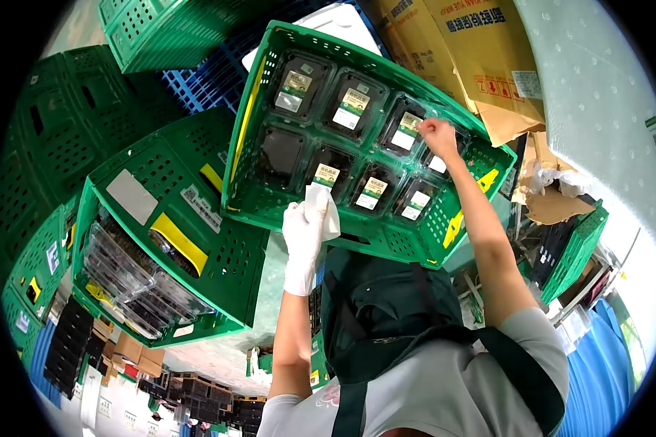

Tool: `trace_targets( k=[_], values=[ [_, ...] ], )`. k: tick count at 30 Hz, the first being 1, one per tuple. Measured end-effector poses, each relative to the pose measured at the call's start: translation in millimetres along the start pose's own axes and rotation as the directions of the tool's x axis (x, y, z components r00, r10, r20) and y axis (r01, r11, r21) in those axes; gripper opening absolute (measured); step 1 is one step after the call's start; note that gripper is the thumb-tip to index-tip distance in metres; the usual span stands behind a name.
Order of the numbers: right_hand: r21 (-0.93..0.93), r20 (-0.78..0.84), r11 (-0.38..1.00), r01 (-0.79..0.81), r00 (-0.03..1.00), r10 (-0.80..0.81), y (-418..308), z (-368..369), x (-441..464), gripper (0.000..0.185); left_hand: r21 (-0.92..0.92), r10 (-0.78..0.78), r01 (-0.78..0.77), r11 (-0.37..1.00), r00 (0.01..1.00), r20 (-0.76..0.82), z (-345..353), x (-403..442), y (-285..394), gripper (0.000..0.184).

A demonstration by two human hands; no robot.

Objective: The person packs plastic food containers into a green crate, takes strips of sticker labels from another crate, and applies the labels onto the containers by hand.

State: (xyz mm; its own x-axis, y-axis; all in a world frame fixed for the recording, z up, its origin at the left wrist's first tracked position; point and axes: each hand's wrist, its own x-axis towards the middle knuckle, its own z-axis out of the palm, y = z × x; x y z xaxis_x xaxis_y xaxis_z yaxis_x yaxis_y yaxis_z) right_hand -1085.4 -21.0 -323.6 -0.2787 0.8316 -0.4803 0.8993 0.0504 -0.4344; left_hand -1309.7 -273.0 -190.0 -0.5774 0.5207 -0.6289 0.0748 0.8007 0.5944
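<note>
A green plastic crate [372, 247] holds clear plastic boxes with dark contents, set in two rows. Most bear green-and-white labels; the label of one box [352, 109] in the far row faces up. No such label shows on the near-left box [280, 156]. My left hand [306, 227], in a white glove, is closed on a folded white sheet [328, 211] over the crate's near edge. Bare, my right hand [440, 138] is over the right end of the far row, fingers pinched together by a box label [437, 163]. Whatever is between those fingertips is too small to make out.
To the left stands another green crate [240, 273] with stacked clear boxes [135, 273] inside. Cardboard boxes [481, 51] are beyond the crate at the upper right. A blue pallet [204, 76] lies behind, near more green crates [160, 36].
</note>
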Motion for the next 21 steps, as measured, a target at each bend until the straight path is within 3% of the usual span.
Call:
trace_targets(
  k=[6, 14, 18, 20, 21],
  values=[
    [-0.082, -0.012, 0.997, -0.011, 1.000, 0.010, -3, 4, 34, 0.029, -0.067, -0.043, 0.042, 0.997, 0.999, -0.012, 2, -4, -3, 0.039],
    [-0.254, 0.019, 0.958, -0.133, 0.990, 0.142, 7, 19, 49, 0.035, -0.142, -0.068, 0.067, 0.988, 0.998, -0.002, 2, -3, -1, 0.037],
    [-0.375, 0.041, 0.903, -0.212, 0.969, 0.245, -6, 16, 50, 0.036, -0.127, -0.071, 0.067, 0.990, 0.997, -0.031, 1, -3, -1, 0.038],
    [-0.415, -0.038, 0.834, -0.363, 0.923, 0.382, -10, 15, 49, 0.039, -0.152, -0.103, 0.100, 0.983, 0.995, -0.015, -3, -6, 3, 0.040],
    [-0.414, -0.040, 0.836, -0.360, 0.925, 0.379, -8, 14, 46, 0.039, -0.142, -0.090, 0.087, 0.986, 0.996, -0.018, -5, -8, 4, 0.039]
  ],
)
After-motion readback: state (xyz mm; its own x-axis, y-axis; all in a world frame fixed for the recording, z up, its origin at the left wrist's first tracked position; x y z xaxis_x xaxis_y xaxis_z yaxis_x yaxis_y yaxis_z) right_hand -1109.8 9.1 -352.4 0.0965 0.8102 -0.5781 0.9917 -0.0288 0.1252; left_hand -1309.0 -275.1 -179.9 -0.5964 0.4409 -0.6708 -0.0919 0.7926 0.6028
